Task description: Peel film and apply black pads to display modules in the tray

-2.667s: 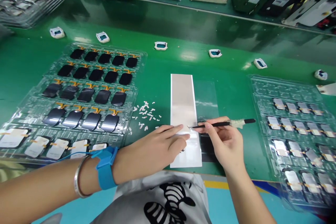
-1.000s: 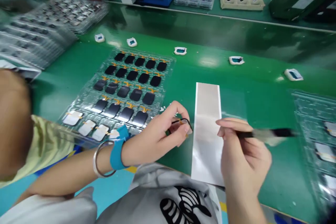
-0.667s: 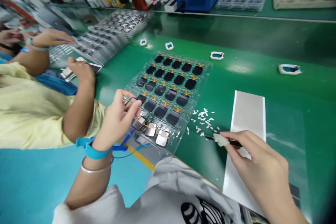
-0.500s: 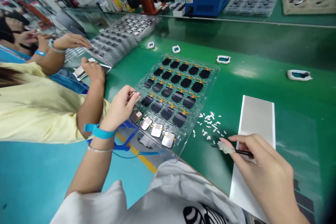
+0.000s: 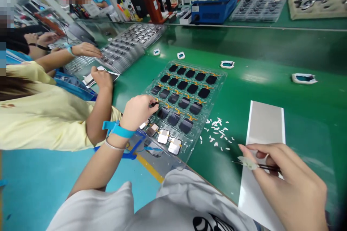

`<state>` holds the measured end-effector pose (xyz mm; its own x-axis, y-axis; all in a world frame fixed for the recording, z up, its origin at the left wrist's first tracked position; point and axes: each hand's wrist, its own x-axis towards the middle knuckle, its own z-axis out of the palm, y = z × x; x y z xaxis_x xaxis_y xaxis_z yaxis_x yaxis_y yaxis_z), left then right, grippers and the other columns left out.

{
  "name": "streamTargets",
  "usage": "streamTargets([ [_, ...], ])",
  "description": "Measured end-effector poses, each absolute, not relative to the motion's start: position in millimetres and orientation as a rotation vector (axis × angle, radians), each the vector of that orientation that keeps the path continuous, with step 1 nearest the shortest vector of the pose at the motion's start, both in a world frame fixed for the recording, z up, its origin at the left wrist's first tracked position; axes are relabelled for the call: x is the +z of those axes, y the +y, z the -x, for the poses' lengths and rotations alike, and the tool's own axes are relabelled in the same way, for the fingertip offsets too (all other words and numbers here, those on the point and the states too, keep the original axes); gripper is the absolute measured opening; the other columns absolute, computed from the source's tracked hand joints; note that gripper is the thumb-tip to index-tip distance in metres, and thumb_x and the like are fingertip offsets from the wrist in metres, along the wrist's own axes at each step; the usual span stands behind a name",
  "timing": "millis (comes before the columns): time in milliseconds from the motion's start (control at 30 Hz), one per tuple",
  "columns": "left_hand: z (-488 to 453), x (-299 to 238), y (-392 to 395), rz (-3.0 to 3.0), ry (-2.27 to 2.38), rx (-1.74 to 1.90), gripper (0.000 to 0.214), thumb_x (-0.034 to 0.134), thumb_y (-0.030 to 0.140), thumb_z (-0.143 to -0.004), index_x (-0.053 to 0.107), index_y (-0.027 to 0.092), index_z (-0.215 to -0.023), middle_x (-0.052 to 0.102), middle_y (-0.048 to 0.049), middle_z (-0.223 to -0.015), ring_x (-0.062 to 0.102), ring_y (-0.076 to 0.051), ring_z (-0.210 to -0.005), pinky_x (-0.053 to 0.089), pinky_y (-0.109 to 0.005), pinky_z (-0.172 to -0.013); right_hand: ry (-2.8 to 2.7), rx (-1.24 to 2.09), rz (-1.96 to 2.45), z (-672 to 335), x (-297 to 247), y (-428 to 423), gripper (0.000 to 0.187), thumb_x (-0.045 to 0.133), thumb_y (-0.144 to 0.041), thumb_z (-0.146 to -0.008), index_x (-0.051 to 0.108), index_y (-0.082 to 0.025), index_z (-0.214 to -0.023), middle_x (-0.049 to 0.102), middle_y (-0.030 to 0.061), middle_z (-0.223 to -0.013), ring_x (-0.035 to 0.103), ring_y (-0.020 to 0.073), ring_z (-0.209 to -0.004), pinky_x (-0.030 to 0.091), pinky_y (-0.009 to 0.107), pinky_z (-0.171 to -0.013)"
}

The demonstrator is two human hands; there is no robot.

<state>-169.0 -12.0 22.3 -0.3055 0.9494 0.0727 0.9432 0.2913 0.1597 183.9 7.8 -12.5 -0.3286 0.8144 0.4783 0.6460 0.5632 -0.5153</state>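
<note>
My left hand [image 5: 138,110], with a blue wrist strap, is pinched closed on a small dark screen part [image 5: 154,104]. It holds the part over the near-left side of a clear plastic tray [image 5: 217,79]. The tray holds rows of dark screens with orange flex tails, and a few pale face-down ones in its nearest row. My right hand [image 5: 288,184] is closed on thin black tweezers [image 5: 267,167] with a white wad near their tip. This hand hovers over the near end of a long white strip [image 5: 265,126]. Small white scraps [image 5: 217,133] lie between tray and strip.
A co-worker in a yellow shirt sits close on my left, with a hand [image 5: 101,77] beside a stack of clear trays [image 5: 127,43]. Small white housings [image 5: 227,64] dot the green table [image 5: 271,50]. A blue box [image 5: 214,3] and more trays stand behind.
The view has swung left. My left hand carried the small dark part from the white strip to the tray's near-left side. My right hand kept the tweezers over the strip.
</note>
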Motion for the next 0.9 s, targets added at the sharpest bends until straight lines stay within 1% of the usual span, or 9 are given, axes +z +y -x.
streamTargets([
  [133, 140, 30, 1, -1.876, 2.321, 0.416, 0.012, 0.044, 0.023, -0.090, 0.051, 0.019, -0.081, 0.063, -0.0030, -0.073, 0.061, -0.018, -0.069, 0.044, -0.029, -0.068, -2.009, 0.469, 1.084, -185, -1, 10, 0.006, 0.064, -0.026, -0.088, 0.064, -0.022, -0.084, 0.055, -0.0023, -0.073, 0.044, 0.0070, -0.053, 0.034, 0.024, -0.048],
  [200, 112, 31, 6, -1.858, 1.959, 0.550, 0.015, 0.035, 0.027, -0.098, 0.045, 0.020, -0.089, 0.062, 0.0010, -0.072, 0.058, -0.013, -0.063, 0.045, -0.024, -0.063, -1.960, 0.554, 1.022, -184, 4, 10, 0.002, 0.064, -0.020, -0.087, 0.063, -0.021, -0.086, 0.056, -0.0022, -0.076, 0.042, 0.0055, -0.052, 0.034, 0.022, -0.047],
  [267, 80, 31, 9, -1.730, 1.502, 0.686, 0.018, 0.028, 0.031, -0.102, 0.042, 0.021, -0.096, 0.057, 0.0035, -0.069, 0.054, -0.010, -0.059, 0.044, -0.021, -0.058, -1.910, 0.598, 0.994, -181, 8, 9, 0.009, 0.064, -0.015, -0.086, 0.064, -0.021, -0.093, 0.057, -0.0011, -0.082, 0.043, 0.0046, -0.053, 0.035, 0.021, -0.046],
  [333, 51, 32, 9, -1.648, 1.202, 0.718, 0.018, 0.031, 0.033, -0.103, 0.044, 0.020, -0.100, 0.052, 0.0042, -0.070, 0.051, -0.009, -0.061, 0.043, -0.021, -0.059, -1.884, 0.580, 0.967, -179, 8, 8, 0.016, 0.065, -0.012, -0.084, 0.064, -0.021, -0.098, 0.059, 0.0004, -0.088, 0.046, 0.0048, -0.056, 0.037, 0.020, -0.046],
  [400, 28, 33, 8, -1.669, 1.071, 0.677, 0.016, 0.036, 0.030, -0.103, 0.046, 0.018, -0.100, 0.052, 0.0035, -0.074, 0.051, -0.009, -0.065, 0.043, -0.021, -0.062, -1.899, 0.502, 0.943, -178, 6, 8, 0.019, 0.066, -0.009, -0.083, 0.065, -0.020, -0.098, 0.061, 0.0020, -0.091, 0.053, 0.0065, -0.063, 0.041, 0.020, -0.049],
  [500, 9, 31, 7, -1.690, 0.985, 0.659, 0.013, 0.037, 0.026, -0.102, 0.047, 0.017, -0.101, 0.056, 0.0023, -0.079, 0.054, -0.008, -0.067, 0.044, -0.021, -0.064, -1.930, 0.380, 0.938, -179, 1, 8, 0.022, 0.067, -0.007, -0.082, 0.065, -0.019, -0.100, 0.065, 0.0037, -0.093, 0.061, 0.0097, -0.075, 0.049, 0.021, -0.058],
  [600, 3, 24, 7, -1.696, 0.999, 0.733, 0.011, 0.040, 0.025, -0.102, 0.049, 0.018, -0.103, 0.058, 0.0032, -0.080, 0.056, -0.007, -0.066, 0.045, -0.019, -0.063, -1.937, 0.324, 0.942, -182, -3, 7, 0.024, 0.066, -0.005, -0.083, 0.064, -0.018, -0.103, 0.067, 0.0041, -0.095, 0.065, 0.0108, -0.082, 0.054, 0.022, -0.067],
  [767, 2, 13, 6, -1.823, 1.095, 0.837, 0.008, 0.047, 0.019, -0.099, 0.054, 0.020, -0.100, 0.059, 0.0056, -0.078, 0.058, -0.005, -0.066, 0.044, -0.017, -0.067, -1.970, 0.259, 0.970, -183, -7, 4, 0.025, 0.064, -0.004, -0.085, 0.064, -0.016, -0.106, 0.069, 0.0054, -0.097, 0.067, 0.0119, -0.087, 0.056, 0.024, -0.075],
  [900, 2, 11, 6, -1.916, 1.111, 0.903, 0.008, 0.051, 0.014, -0.096, 0.057, 0.019, -0.099, 0.062, 0.0054, -0.081, 0.059, -0.005, -0.068, 0.044, -0.015, -0.067, -2.010, 0.243, 0.990, -180, -9, 3, 0.023, 0.063, -0.005, -0.085, 0.064, -0.013, -0.107, 0.069, 0.0070, -0.098, 0.066, 0.0120, -0.087, 0.054, 0.023, -0.075],
])
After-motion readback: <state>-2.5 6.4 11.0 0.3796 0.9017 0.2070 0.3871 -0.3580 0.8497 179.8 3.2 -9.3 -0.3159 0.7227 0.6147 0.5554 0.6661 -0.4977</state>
